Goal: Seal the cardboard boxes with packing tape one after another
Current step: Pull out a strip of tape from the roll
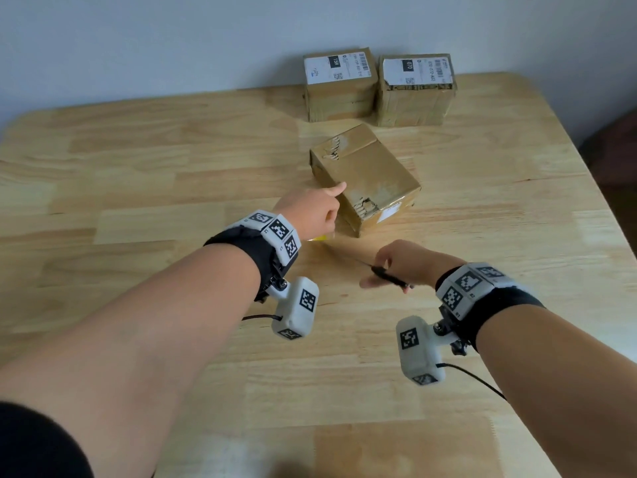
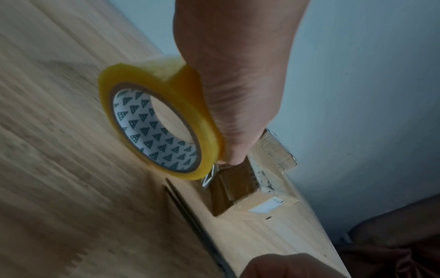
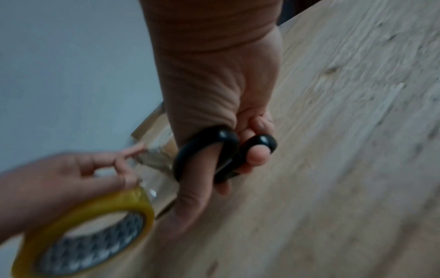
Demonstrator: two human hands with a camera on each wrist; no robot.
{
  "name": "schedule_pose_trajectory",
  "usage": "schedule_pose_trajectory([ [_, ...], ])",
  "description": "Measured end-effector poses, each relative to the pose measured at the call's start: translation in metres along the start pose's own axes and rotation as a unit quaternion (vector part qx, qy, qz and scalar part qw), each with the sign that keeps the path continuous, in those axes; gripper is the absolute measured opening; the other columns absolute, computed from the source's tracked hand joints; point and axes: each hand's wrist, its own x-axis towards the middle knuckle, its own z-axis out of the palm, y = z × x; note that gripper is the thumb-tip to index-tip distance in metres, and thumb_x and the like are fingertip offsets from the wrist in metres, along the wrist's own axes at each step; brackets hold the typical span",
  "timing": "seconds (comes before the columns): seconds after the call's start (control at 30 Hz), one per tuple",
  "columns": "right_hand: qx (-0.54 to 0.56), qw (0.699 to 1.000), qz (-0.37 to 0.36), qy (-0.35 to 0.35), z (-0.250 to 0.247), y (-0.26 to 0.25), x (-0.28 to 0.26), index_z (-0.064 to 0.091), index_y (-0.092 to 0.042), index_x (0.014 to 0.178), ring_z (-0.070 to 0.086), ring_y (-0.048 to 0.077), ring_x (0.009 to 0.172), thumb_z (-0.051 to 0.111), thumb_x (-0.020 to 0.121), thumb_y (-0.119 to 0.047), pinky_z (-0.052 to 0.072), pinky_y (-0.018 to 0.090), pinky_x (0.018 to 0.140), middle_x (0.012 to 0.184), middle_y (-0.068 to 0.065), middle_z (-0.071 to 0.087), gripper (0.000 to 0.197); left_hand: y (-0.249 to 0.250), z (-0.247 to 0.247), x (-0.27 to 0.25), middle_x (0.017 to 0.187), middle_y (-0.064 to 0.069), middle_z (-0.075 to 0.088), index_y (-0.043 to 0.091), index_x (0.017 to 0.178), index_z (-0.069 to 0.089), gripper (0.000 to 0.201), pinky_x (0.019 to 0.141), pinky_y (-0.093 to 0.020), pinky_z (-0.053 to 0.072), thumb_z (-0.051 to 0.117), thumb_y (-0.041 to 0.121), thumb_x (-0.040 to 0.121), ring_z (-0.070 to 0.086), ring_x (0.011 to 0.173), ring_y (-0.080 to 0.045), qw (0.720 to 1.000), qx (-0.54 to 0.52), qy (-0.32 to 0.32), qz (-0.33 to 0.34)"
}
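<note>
The near cardboard box lies tilted mid-table, flaps down, contents hidden. The left hand grips the yellow tape roll, index finger out to the box's near edge. The right hand, fingers through black scissors, is just beside. 2 labelled boxes stand touching by the wall.

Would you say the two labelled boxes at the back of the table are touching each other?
Apart. The head view shows a narrow strip of wall and table between the left labelled box and the right labelled box.
</note>
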Motion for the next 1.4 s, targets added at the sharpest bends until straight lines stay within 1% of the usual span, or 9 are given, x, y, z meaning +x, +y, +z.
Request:
schedule_pose_trajectory([
  [0.2, -0.085, 0.988, 0.028, 0.123, 0.028, -0.007, 0.004, 0.059, -0.015, 0.102, 0.056, 0.016, 0.080, 0.074, 0.073, -0.056, 0.045, 0.024, 0.062, 0.095, 0.001, 0.059, 0.052, 0.001, -0.008, 0.001, 0.156, 0.017, 0.020, 0.016, 0.073, 0.050, 0.018, 0.044, -0.020, 0.023, 0.049, 0.019, 0.091, 0.032, 0.043, -0.001, 1.000, -0.016, 0.000, 0.002],
  [0.53, -0.264, 0.953, 0.026, 0.144, 0.022, -0.012, 0.007, 0.035, -0.007, 0.128, 0.052, 0.025, 0.107, 0.072, 0.074, -0.056, 0.044, 0.033, 0.086, 0.121, 0.010, 0.045, 0.081, -0.004, -0.010, -0.010, 0.154, 0.018, 0.025, 0.012, 0.076, 0.056, 0.017, 0.045, -0.021, 0.024, 0.051, 0.021, 0.090, 0.034, 0.042, -0.003, 0.999, -0.025, 0.019, 0.005],
  [0.63, -0.195, 0.970, 0.005, 0.147, 0.025, -0.011, 0.008, 0.037, -0.009, 0.127, 0.048, 0.024, 0.110, 0.077, 0.076, -0.040, 0.043, 0.031, 0.084, 0.122, 0.008, 0.046, 0.071, -0.002, -0.007, -0.010, 0.154, 0.017, 0.025, 0.010, 0.079, 0.059, 0.017, 0.045, -0.021, 0.023, 0.051, 0.021, 0.090, 0.034, 0.043, -0.004, 1.000, -0.019, 0.015, 0.006],
  [0.73, -0.242, 0.957, 0.004, 0.164, 0.025, -0.013, 0.005, 0.051, -0.016, 0.117, 0.047, 0.020, 0.106, 0.063, 0.087, -0.040, 0.042, 0.029, 0.074, 0.116, 0.002, 0.051, 0.040, -0.001, -0.005, -0.011, 0.154, 0.017, 0.025, 0.010, 0.079, 0.060, 0.017, 0.045, -0.021, 0.026, 0.051, 0.020, 0.090, 0.034, 0.043, -0.005, 0.999, -0.030, 0.016, 0.000],
  [0.83, -0.244, 0.922, -0.032, 0.299, 0.020, -0.018, 0.000, 0.054, -0.016, 0.094, 0.052, 0.021, 0.093, 0.046, 0.094, -0.044, 0.044, 0.032, 0.069, 0.100, 0.001, 0.054, 0.029, -0.005, -0.005, -0.013, 0.153, 0.019, 0.026, 0.009, 0.080, 0.061, 0.018, 0.046, -0.022, 0.030, 0.051, 0.020, 0.090, 0.036, 0.042, -0.007, 0.998, -0.057, 0.028, -0.011],
  [0.93, -0.239, 0.862, -0.080, 0.440, 0.007, -0.028, 0.008, 0.056, -0.009, 0.112, 0.053, 0.031, 0.103, 0.042, 0.092, -0.053, 0.041, 0.042, 0.090, 0.112, 0.012, 0.054, 0.050, -0.011, -0.004, -0.014, 0.153, 0.020, 0.025, 0.012, 0.080, 0.061, 0.017, 0.049, -0.024, 0.034, 0.052, 0.023, 0.090, 0.042, 0.045, -0.011, 0.996, -0.080, 0.031, -0.024],
  [1.0, -0.230, 0.885, -0.054, 0.401, -0.002, -0.035, 0.024, 0.039, -0.007, 0.139, 0.031, 0.033, 0.136, 0.036, 0.095, -0.055, 0.020, 0.043, 0.114, 0.146, 0.019, 0.035, 0.065, -0.015, -0.002, -0.014, 0.153, 0.020, 0.025, 0.013, 0.079, 0.059, 0.017, 0.048, -0.024, 0.034, 0.052, 0.023, 0.090, 0.043, 0.043, -0.011, 0.994, -0.099, 0.040, -0.034],
  [1.1, -0.258, 0.906, -0.014, 0.336, 0.000, -0.036, 0.050, 0.002, -0.007, 0.153, -0.004, 0.028, 0.148, 0.022, 0.099, -0.053, -0.005, 0.042, 0.120, 0.160, 0.016, -0.004, 0.073, -0.018, 0.003, -0.015, 0.153, 0.019, 0.028, 0.011, 0.079, 0.058, 0.018, 0.050, -0.024, 0.035, 0.052, 0.023, 0.090, 0.036, 0.038, -0.011, 0.989, -0.125, 0.058, -0.053],
  [1.4, -0.264, 0.875, -0.024, 0.405, 0.012, -0.028, 0.071, 0.012, -0.009, 0.153, 0.007, 0.031, 0.148, 0.052, 0.093, -0.043, -0.001, 0.045, 0.119, 0.160, 0.014, 0.010, 0.080, -0.019, 0.010, -0.015, 0.152, 0.017, 0.029, 0.011, 0.079, 0.058, 0.016, 0.054, -0.027, 0.040, 0.054, 0.021, 0.090, 0.037, 0.034, -0.010, 0.981, -0.172, 0.066, -0.066],
])
